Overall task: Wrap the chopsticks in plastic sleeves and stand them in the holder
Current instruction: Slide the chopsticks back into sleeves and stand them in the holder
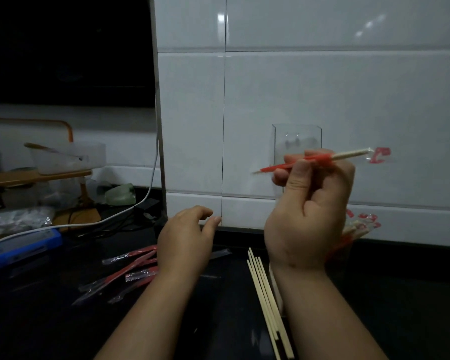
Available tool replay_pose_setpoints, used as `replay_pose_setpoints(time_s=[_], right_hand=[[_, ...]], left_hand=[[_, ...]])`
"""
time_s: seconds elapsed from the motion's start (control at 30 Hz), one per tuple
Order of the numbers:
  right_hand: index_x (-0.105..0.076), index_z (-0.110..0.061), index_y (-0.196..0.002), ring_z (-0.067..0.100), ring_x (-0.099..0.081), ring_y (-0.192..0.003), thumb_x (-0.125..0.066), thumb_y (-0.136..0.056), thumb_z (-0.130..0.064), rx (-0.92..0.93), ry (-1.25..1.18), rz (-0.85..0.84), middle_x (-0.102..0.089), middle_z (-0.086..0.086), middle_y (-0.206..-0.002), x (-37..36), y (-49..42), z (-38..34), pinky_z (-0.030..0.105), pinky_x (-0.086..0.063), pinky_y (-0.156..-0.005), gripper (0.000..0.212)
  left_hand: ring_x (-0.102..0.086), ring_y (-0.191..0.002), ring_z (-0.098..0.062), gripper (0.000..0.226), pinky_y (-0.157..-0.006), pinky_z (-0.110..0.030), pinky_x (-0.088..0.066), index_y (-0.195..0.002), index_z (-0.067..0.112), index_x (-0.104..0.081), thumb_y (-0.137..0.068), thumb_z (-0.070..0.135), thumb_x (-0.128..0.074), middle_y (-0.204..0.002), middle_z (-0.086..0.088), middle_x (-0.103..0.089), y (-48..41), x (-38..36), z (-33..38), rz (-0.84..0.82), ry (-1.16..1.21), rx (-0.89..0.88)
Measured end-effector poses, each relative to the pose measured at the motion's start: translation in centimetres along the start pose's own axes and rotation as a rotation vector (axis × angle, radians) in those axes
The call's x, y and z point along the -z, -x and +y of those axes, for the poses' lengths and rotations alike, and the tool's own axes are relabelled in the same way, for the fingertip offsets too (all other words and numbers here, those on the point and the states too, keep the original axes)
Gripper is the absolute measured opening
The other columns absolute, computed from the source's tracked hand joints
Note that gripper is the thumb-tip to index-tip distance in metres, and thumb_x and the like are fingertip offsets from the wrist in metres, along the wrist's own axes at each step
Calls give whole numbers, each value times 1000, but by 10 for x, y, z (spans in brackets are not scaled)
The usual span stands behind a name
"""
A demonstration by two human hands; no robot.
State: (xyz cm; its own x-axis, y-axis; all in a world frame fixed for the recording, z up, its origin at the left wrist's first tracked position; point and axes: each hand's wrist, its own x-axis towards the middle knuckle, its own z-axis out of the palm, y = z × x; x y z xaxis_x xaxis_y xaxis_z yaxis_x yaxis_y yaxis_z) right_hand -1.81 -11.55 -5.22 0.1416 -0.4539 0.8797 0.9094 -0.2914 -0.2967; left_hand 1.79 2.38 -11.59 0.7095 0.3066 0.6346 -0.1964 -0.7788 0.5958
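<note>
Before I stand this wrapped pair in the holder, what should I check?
1. Grip: the right hand pinches the sleeved chopsticks: ok.
2. Angle: the pair lies nearly level, not upright: not ok.
3. Sleeve covers both tips: cannot tell, the left end is blurred.
4. Room in the clear holder: cannot tell, the hand hides its lower part.
5. The left hand is free, open above the empty sleeves: ok.

Two bare forearms entering from 6 o'clock, uncovered right down to the frame edge, left hand [186, 237] at 7 o'clock, right hand [307, 219] at 4 o'clock, bare fingers, creases across the right wrist
</note>
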Motion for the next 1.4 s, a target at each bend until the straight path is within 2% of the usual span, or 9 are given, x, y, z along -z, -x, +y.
replay_pose_setpoints(time_s=[0.2,0.27,0.4,0.57,0.67,0.77,0.97,1.27,1.4], right_hand=[[-52,-15,-110,28,-63,-95,-45,-103,-14,139,67,80,-53,-12,-107,4,-4,12,53,-55,-79,10],[-53,-13,-112,27,-63,-95,-46,-103,-13,152,78,80,-55,-4,-105,5,-4,15,47,-54,-82,12],[-61,-6,-113,0,-49,-88,-50,-101,-10,113,229,70,-49,-2,-100,6,-3,16,12,-40,-79,17],[-64,-12,-124,13,-61,-89,-56,-97,-7,-128,325,10,-54,-4,-112,7,-6,17,10,-48,-77,29],[-58,-17,-129,6,-59,-77,-56,-95,-4,-194,330,19,-53,-8,-116,10,-9,14,9,-47,-71,37],[-57,-23,-118,3,-52,-64,-59,-93,-7,-209,335,-11,-51,-9,-114,11,-10,13,9,-44,-64,30],[-61,-13,-90,4,-52,-70,-58,-89,-1,-74,381,-48,-52,-2,-103,8,-6,14,6,-42,-64,13],[-67,-6,-85,18,-56,-77,-61,-77,8,207,368,-367,-62,5,-82,-5,15,20,23,-43,-71,18],[-68,-15,-89,16,-58,-77,-62,-84,-2,-48,377,-661,-66,0,-85,-12,26,14,21,-41,-67,15]], left_hand=[[-60,-86,-11,15,-71,-27,-40,-97,27,-72,-93,39,-63,-93,10,-68,0,0,1,1,-13,26],[-61,-87,-13,15,-73,-30,-45,-96,27,-72,-93,38,-63,-93,8,-68,-1,1,1,-4,-16,32],[-62,-89,-16,15,-75,-32,-48,-97,26,-72,-92,37,-63,-92,7,-68,-1,2,1,-7,-29,44],[-61,-94,-15,17,-75,-27,-43,-107,28,-71,-94,28,-60,-103,7,-69,-2,3,-4,-25,-38,102],[-62,-99,-17,20,-78,-26,-43,-110,29,-70,-95,22,-59,-109,6,-69,-4,4,-5,-31,-29,137],[-63,-100,-19,20,-79,-27,-45,-109,29,-71,-94,21,-59,-109,5,-70,-4,3,-5,-31,-33,133],[-63,-97,-17,18,-79,-28,-46,-106,29,-71,-94,22,-61,-106,6,-70,-5,3,-6,-40,-27,133],[-62,-106,-18,24,-86,-28,-47,-112,31,-70,-94,19,-58,-113,6,-70,-7,0,-15,-179,-181,101],[-63,-107,-21,26,-88,-31,-50,-111,34,-70,-93,21,-57,-116,4,-69,-7,-6,-21,-439,-366,89]])
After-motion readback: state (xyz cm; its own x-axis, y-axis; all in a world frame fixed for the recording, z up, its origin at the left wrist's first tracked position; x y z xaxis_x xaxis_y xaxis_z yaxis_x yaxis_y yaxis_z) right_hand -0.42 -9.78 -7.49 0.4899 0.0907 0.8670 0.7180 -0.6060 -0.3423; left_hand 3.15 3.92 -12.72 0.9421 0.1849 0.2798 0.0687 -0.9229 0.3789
